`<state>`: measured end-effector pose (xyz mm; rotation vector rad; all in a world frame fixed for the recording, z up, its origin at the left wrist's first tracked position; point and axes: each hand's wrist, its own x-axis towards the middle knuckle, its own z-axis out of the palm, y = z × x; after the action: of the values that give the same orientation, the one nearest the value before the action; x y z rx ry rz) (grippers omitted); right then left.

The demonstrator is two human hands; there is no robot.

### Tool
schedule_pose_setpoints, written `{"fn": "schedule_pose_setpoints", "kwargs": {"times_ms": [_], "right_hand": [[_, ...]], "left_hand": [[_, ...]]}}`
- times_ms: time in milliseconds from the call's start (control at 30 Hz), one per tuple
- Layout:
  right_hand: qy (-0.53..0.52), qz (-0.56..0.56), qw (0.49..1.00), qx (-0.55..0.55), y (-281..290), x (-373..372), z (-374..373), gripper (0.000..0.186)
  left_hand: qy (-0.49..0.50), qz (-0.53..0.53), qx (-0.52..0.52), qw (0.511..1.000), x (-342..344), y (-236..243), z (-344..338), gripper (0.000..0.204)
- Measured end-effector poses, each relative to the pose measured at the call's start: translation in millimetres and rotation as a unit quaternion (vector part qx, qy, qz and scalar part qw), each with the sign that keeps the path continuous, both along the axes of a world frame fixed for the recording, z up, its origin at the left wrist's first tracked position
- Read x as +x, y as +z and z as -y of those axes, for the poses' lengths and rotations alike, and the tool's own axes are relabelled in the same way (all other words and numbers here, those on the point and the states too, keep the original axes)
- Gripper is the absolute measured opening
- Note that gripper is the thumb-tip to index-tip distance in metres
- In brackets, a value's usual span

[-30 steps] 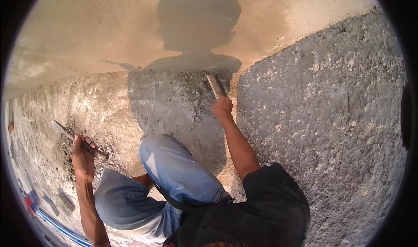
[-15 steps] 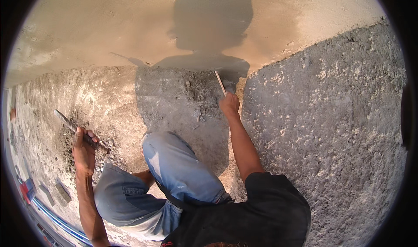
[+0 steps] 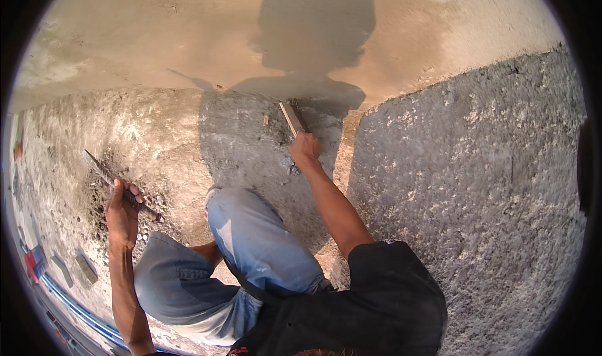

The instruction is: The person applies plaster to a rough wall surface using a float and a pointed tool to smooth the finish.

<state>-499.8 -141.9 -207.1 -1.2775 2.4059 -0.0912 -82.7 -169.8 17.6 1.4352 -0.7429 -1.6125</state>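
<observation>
My left hand (image 3: 121, 213) is closed round a long, narrow, dark tool with a greyish tip (image 3: 99, 166). It is held slanting above the rubble-strewn ground at the left, beside my bent knee; its exact kind does not show. Out in front, my right hand (image 3: 305, 149) grips a flat tan board, wood-like in colour (image 3: 291, 119). The board's far end is close to the line where the rough ground meets the smooth tan plaster-like surface (image 3: 188, 36). My palm hides the board's near end.
Rough grey concrete-like surface (image 3: 464, 168) spreads over the right side. Loose crumbs (image 3: 150, 208) lie around my left hand. Blue pipes (image 3: 81, 312), a red and blue object (image 3: 34, 263) and flat grey blocks (image 3: 84, 268) lie at the lower left. My shadow covers the middle.
My right hand has moved left and slightly back toward me with the board, which now shows its broad face instead of a thin edge. The left hand has barely moved.
</observation>
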Motion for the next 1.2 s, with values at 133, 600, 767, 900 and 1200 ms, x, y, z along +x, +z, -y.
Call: {"fn": "schedule_pose_setpoints", "kwargs": {"times_ms": [133,600,767,900,1200], "right_hand": [[-0.003,0.011,0.998,-0.055,18,-30,-11,0.023],[0.212,0.022,0.976,-0.040,19,-40,21,0.027],[0.218,-0.004,0.974,-0.067,29,-46,42,0.030],[0.257,-0.014,0.961,-0.103,-19,-48,32,0.035],[0.145,-0.036,0.985,-0.087,0,-50,3,0.024]], "left_hand": [[-0.024,0.024,-0.039,0.999,4,0,-2,0.023],[0.002,0.034,-0.004,0.999,15,1,-11,0.027],[-0.008,0.062,-0.010,0.998,17,5,-19,0.025],[-0.005,0.047,-0.016,0.999,25,-5,-20,0.025],[0.008,0.028,-0.017,0.999,21,-3,-18,0.026]]}}
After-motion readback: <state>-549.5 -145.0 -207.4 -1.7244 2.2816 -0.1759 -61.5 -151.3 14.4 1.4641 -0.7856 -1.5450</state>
